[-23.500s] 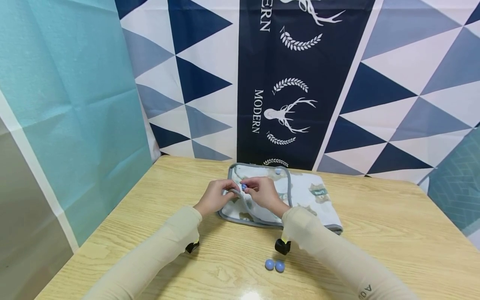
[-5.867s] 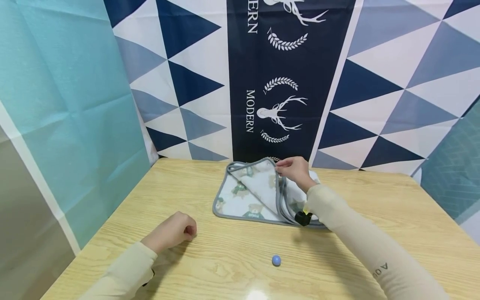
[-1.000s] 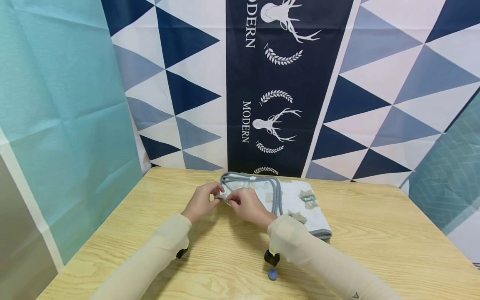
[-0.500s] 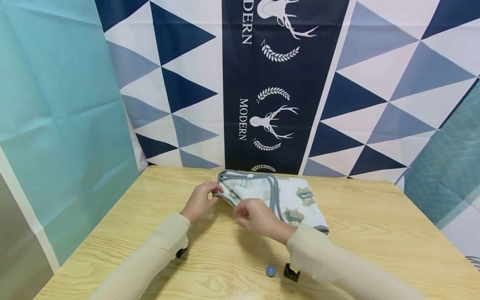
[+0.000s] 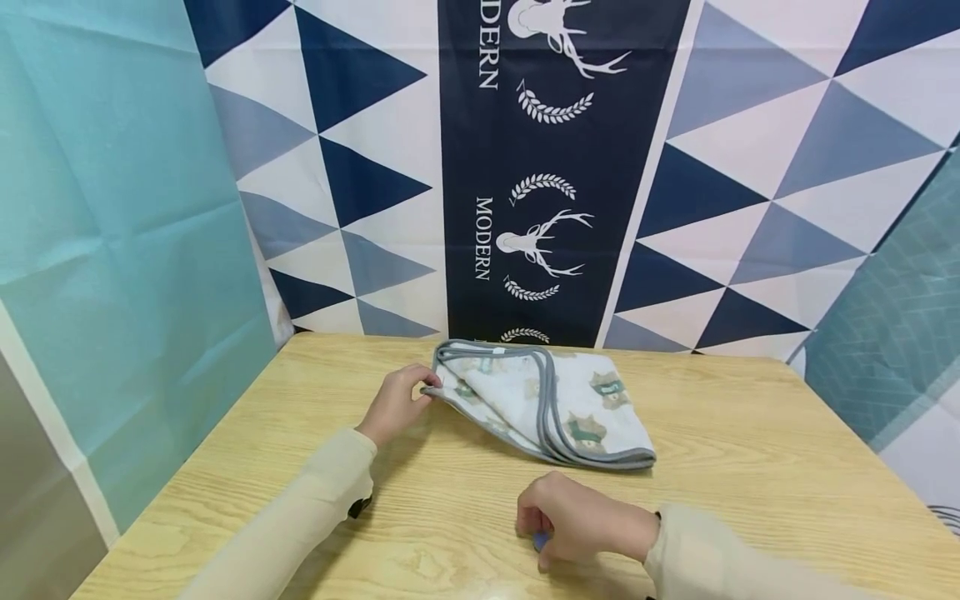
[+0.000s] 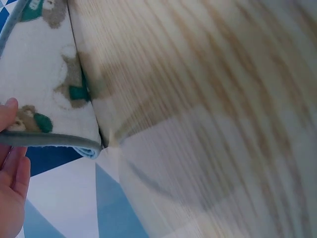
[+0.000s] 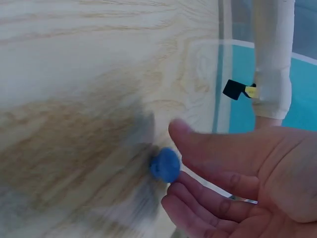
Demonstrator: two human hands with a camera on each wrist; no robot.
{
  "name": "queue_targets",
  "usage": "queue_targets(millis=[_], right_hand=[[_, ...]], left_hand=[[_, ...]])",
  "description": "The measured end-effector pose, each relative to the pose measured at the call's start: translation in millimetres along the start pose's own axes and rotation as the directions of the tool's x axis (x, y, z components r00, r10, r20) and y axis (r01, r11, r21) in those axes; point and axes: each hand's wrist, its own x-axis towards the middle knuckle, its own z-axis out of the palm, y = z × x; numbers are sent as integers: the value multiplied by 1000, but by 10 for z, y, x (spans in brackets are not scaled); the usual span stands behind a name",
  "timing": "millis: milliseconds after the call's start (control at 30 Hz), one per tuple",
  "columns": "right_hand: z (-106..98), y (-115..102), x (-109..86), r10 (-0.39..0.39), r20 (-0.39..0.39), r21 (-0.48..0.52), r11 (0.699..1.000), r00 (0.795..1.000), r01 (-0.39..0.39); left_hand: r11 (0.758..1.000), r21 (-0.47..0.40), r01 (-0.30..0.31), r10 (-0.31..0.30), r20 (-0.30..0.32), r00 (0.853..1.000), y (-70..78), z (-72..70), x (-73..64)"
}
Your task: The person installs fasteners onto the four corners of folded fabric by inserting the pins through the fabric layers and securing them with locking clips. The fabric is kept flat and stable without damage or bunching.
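Note:
A folded white blanket [image 5: 600, 400] with bear prints and grey edging lies at the back of the wooden table. My left hand [image 5: 397, 406] pinches its left front corner and lifts it slightly; the left wrist view shows the thumb above the edging [image 6: 49, 139] and the fingers below. Near the table's front, my right hand [image 5: 573, 517] reaches down around a small blue mushroom-shaped piece [image 7: 166, 164]. In the right wrist view, thumb and fingertips stand apart on either side of it; whether a finger touches it cannot be told. The piece stands on the table.
A small pale piece [image 5: 498, 352] sits on the blanket's back edge. The wooden table [image 5: 750, 467] meets a patterned cloth backdrop [image 5: 562, 167] behind and a turquoise cloth [image 5: 135, 233] at the left.
My right hand has left the blanket's corner and moved toward the front right, to the blue piece. The left hand keeps the corner pinched. Earlier, more blue pieces lay on the table.

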Motion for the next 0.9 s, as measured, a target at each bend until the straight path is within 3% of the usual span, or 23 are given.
queue_targets(millis=[367, 567, 767, 900], right_hand=[[-18, 72, 7, 20, -46, -54, 998, 999, -22], [-191, 78, 112, -61, -105, -88, 995, 993, 51], [-347, 135, 408, -130, -230, -151, 984, 964, 96], [-448, 196, 650, -115, -336, -136, 988, 935, 73]], left_hand=[[1000, -1, -14, 14, 2, 1000, 23, 39, 11], [1000, 9, -11, 11, 6, 1000, 32, 35, -10], [1000, 16, -6, 6, 3, 1000, 51, -12, -21], [999, 30, -28, 29, -4, 1000, 54, -21, 14]])
